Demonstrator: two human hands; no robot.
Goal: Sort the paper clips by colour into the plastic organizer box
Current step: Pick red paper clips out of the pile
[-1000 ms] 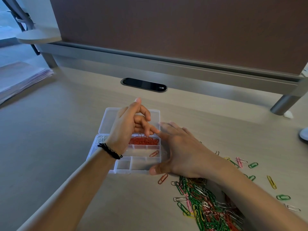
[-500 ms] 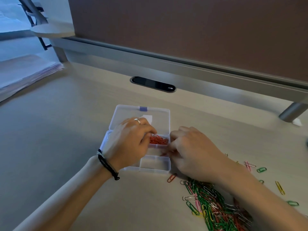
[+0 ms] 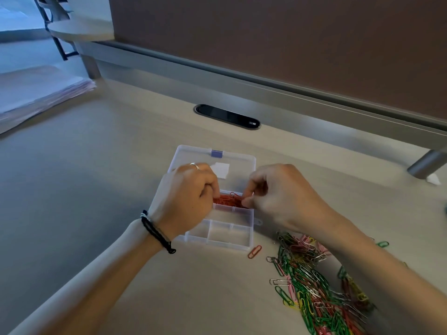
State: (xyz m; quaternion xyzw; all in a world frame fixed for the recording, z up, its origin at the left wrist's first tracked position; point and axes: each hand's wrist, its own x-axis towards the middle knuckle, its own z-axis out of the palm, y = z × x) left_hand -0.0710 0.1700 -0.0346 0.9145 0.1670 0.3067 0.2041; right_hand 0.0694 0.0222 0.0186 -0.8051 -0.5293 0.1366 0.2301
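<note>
Change since earlier: a second ago the left hand point(image 3: 186, 197) was raised over the box with fingers spread and the right lay flat at its right side; both have since dropped, curled, to the red compartment.
Left hand: knuckles up, fingers curled down into the left end of the red paper clips point(image 3: 229, 201); whether it grips any is hidden, so I cannot tell.
Organizer box point(image 3: 217, 234): clear, lid folded back on the far side, in the middle of the desk point(image 3: 96, 213); near compartments hold nothing visible.
Right hand point(image 3: 283, 197): thumb and forefinger pinch at the right edge of the red heap, seemingly on a clip.
Stray red clip point(image 3: 254, 251): on the desk just beside the box's near right corner.
Mixed pile point(image 3: 314, 286): green, yellow, pink, silver and red clips, near right, unsorted.
Risk: clips interlock, so lifting one could drag others over the divider; the forearm close above the pile could scatter it; pressing on the light box could make it slide.
</note>
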